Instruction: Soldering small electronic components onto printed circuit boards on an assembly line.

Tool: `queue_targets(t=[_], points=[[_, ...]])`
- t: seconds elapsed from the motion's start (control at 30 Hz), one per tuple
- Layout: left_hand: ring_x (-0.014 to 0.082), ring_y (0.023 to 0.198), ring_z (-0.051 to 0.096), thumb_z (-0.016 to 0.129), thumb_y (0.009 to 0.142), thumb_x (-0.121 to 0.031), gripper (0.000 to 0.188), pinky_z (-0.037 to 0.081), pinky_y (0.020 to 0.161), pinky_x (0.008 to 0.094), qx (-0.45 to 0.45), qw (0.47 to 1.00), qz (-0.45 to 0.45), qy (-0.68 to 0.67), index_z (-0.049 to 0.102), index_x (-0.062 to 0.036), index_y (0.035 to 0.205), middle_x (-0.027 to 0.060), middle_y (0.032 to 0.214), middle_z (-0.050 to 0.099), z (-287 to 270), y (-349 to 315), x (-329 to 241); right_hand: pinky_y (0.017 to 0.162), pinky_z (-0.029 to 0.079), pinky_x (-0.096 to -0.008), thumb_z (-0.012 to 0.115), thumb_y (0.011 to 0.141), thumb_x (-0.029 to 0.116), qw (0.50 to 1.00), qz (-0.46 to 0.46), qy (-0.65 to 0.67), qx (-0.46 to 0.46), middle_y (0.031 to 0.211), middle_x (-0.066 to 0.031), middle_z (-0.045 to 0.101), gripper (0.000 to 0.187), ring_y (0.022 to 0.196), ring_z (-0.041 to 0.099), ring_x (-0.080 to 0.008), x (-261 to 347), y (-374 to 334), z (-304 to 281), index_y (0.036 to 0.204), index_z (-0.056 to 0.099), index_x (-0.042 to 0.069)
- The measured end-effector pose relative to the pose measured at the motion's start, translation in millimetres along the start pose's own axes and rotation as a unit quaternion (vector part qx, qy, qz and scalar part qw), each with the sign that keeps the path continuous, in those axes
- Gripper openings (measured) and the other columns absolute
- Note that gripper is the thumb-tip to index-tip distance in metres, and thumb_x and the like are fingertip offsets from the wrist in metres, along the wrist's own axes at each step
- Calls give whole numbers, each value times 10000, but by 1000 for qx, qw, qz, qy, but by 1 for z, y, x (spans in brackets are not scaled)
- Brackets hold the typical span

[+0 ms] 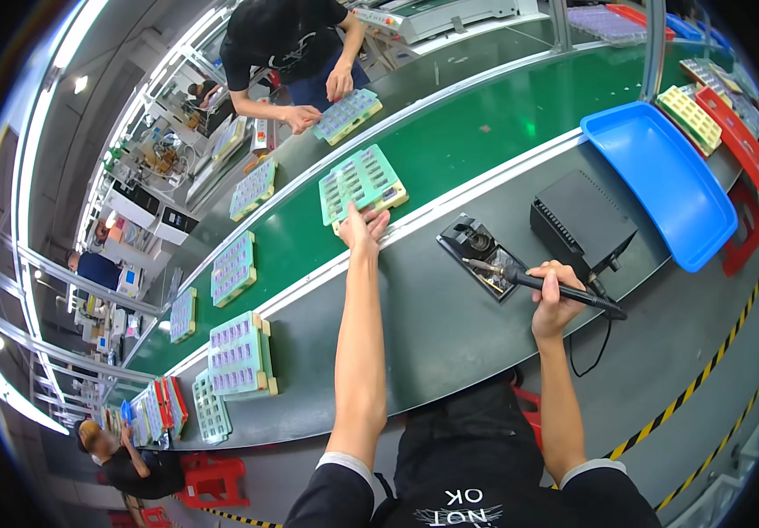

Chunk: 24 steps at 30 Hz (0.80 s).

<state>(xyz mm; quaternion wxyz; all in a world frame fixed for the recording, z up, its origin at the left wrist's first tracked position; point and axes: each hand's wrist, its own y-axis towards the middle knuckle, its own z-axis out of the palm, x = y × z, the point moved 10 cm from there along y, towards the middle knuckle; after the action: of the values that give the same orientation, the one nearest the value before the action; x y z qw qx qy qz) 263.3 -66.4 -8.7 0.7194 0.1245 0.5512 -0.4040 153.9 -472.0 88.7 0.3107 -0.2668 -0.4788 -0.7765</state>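
Observation:
My right hand (554, 301) is closed around the black handle of a soldering iron (564, 292). The iron's tip points left, over a black soldering-iron stand (483, 255) with a round holder and a small tray part. My left hand (364, 231) reaches forward to the near edge of a light green tray (360, 183) on the green conveyor belt. Its fingers are on that edge, partly hidden from view. Rows of small parts fill the tray's slots, and a pale yellow base shows underneath.
A black power box (582, 220) and a blue plastic tray (661, 185) stand to the right. Left on my bench lie a stacked loaded tray (240, 352) and a green slotted plate (210, 407). More trays sit along the belt. Across it, a co-worker (287, 53) handles another tray (347, 116).

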Motion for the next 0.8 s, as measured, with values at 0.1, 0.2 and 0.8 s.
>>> queue_targets(t=[0.1, 0.2, 0.8], points=[[377, 757, 636, 434, 916, -178, 358, 588, 599, 388, 41, 992, 85, -80, 415, 165, 1017, 254, 949, 564, 26, 2, -23, 398, 272, -205, 484, 817, 91, 1000, 8, 0, 1, 526, -26, 481, 181, 412, 382, -58, -1, 3, -3, 692, 561, -15], [355, 786, 639, 454, 907, -126, 331, 585, 679, 363, 40, 986, 161, -34, 427, 187, 1012, 259, 980, 570, 26, 4, -50, 449, 293, -201, 462, 840, 115, 999, 33, -28, 15, 566, -49, 493, 210, 434, 365, -58, -3, 2, 4, 685, 530, -10], [167, 500, 541, 331, 960, -329, 379, 459, 439, 286, -451, 770, 437, 111, 506, 1, 901, 79, 721, 543, -554, -301, -293, 451, 235, -225, 441, 830, 125, 998, -24, -58, 21, 557, -41, 387, 229, 458, 315, -101, -3, -22, 27, 748, 550, -60]])
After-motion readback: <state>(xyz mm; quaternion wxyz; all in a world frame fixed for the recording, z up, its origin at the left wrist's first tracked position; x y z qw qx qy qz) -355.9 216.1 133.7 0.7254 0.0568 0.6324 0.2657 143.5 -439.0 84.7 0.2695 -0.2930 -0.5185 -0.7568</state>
